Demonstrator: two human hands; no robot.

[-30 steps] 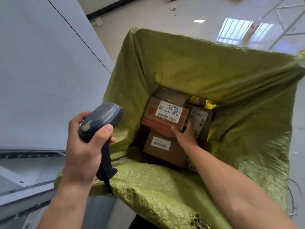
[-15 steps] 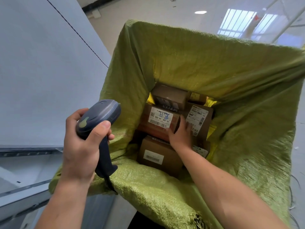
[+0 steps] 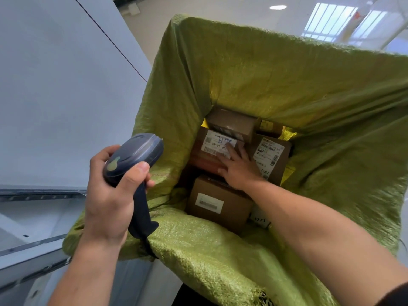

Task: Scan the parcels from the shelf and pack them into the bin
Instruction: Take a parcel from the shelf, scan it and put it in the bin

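Note:
A bin lined with a green woven sack (image 3: 220,246) fills the middle of the head view. Several brown cardboard parcels lie inside. My right hand (image 3: 237,167) reaches down into it, fingers spread flat on a reddish-brown parcel (image 3: 205,155) with a white barcode label. A plain brown parcel (image 3: 218,204) sits nearer to me, and a labelled one (image 3: 272,157) lies to the right of my hand. My left hand (image 3: 110,195) grips a dark blue barcode scanner (image 3: 134,155) at the sack's left edge.
A grey shelf panel (image 3: 55,96) rises at the left, with metal rails (image 3: 33,246) below it. Glossy pale floor (image 3: 242,9) lies beyond the bin.
My right hand has slid from the parcel's right edge onto its top, over the label. The parcel has settled lower among the others. The scanner hand has barely moved.

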